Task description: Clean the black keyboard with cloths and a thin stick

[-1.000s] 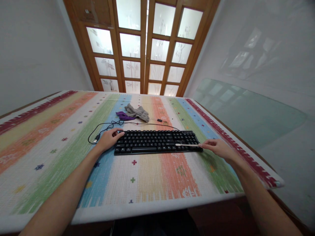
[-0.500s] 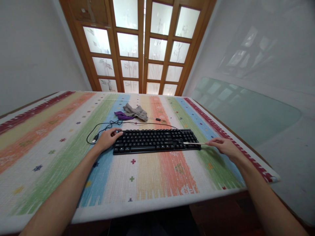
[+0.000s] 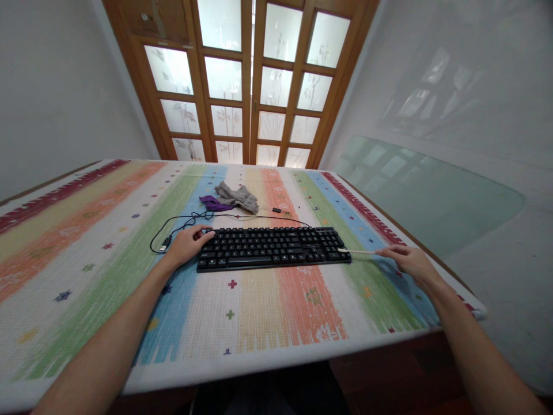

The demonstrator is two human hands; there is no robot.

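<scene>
A black keyboard lies flat on the striped tablecloth in front of me. My left hand grips its left end, the thumb on top near the upper corner and the fingers curled at the back edge. Between the fingertips of my right hand is a thin whitish stick with a slightly thicker end, resembling a cotton swab. Its tip is over the number keys at the keyboard's right end; whether it touches them I cannot tell.
Behind the keyboard lie a crumpled grey cloth, a purple cloth and a small dark object. The keyboard's black cable loops left to a USB plug. The tablecloth hangs over the near edge.
My right hand has moved right with the stick, whose tip shifted from left of the number keys to the keyboard's right edge. My left hand stays on the keyboard.
</scene>
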